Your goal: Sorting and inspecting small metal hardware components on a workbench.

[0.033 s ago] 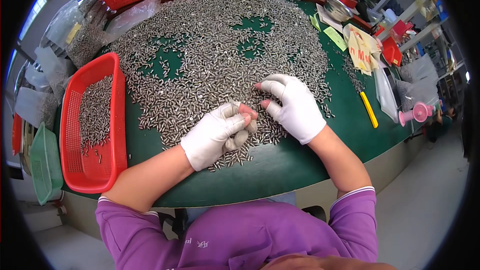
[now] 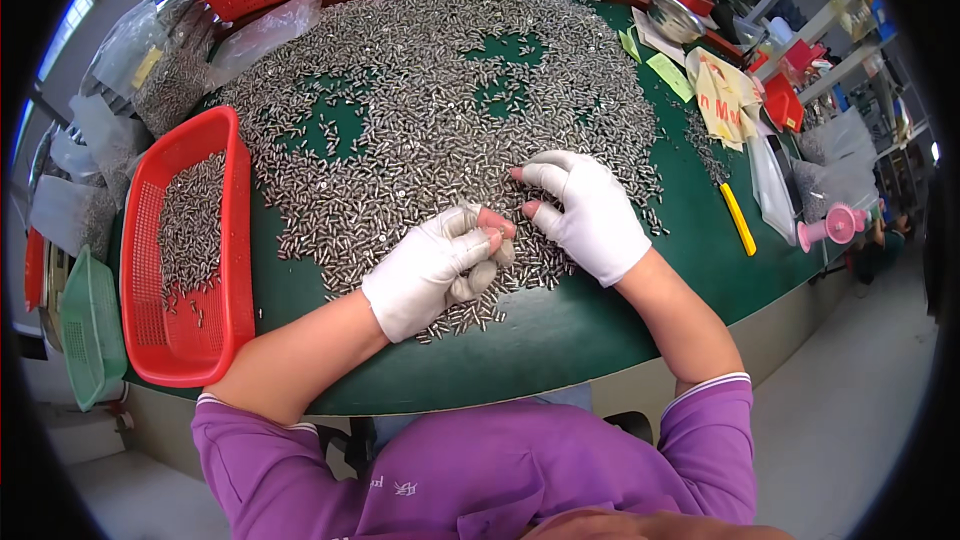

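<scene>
We see metal pieces [image 2: 430, 120] blanketing the centre, a red basket [image 2: 239, 260] at left. Our left hand [image 2: 425, 270] curls — whether around pieces, we cannot tell; our right hand [image 2: 597, 220] curves, fingertips apart. Our left forearm [image 2: 305, 345] could bump the basket, spilling it.

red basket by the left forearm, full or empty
Partly full: metal pieces lie in the red basket, but bare bottom shows at its near end.

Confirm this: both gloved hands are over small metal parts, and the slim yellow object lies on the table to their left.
Not left: the slim yellow object lies on the table, to the right of the gloved right hand, as the head view shows.
</scene>
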### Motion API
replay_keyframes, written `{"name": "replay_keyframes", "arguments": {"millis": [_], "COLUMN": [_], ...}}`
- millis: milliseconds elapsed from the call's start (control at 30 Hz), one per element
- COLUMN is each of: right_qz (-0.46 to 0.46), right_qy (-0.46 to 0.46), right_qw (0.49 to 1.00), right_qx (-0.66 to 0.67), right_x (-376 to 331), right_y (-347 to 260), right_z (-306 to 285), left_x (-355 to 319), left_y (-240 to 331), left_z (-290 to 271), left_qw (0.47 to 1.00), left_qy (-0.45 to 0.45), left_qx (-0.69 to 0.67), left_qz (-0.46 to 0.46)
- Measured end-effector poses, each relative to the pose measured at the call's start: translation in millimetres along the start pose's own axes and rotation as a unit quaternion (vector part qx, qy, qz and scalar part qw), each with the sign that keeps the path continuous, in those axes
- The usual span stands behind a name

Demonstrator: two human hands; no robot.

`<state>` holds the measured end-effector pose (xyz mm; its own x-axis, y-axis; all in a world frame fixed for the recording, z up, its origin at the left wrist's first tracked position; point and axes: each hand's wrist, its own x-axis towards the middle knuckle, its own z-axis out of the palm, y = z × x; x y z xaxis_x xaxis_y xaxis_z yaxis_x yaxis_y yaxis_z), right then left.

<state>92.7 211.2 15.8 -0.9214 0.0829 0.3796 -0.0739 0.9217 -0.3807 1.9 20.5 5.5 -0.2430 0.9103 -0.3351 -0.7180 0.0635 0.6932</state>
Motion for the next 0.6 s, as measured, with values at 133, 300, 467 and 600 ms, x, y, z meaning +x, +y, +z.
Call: {"name": "replay_keyframes", "arguments": {"millis": [133,300,467,600], "right_qz": [-0.054,-0.103,-0.111,-0.092], "right_qy": [0.043,-0.013,-0.044,-0.087], "right_qw": [0.996,0.980,0.979,0.983], "right_qx": [0.062,0.169,0.167,0.134], "right_x": [3,3,0,6], "right_y": [-9,-24,-18,-26], "right_z": [-8,-17,-15,-21], "left_x": [0,-3,-4,-4], "left_y": [0,2,7,7], "left_z": [3,12,18,21], "left_qw": [0.998,0.989,0.975,0.970], "left_qy": [0.014,0.030,0.026,0.047], "left_qx": [0.054,0.143,0.215,0.232], "left_qz": [0.002,-0.010,-0.041,-0.054]}}
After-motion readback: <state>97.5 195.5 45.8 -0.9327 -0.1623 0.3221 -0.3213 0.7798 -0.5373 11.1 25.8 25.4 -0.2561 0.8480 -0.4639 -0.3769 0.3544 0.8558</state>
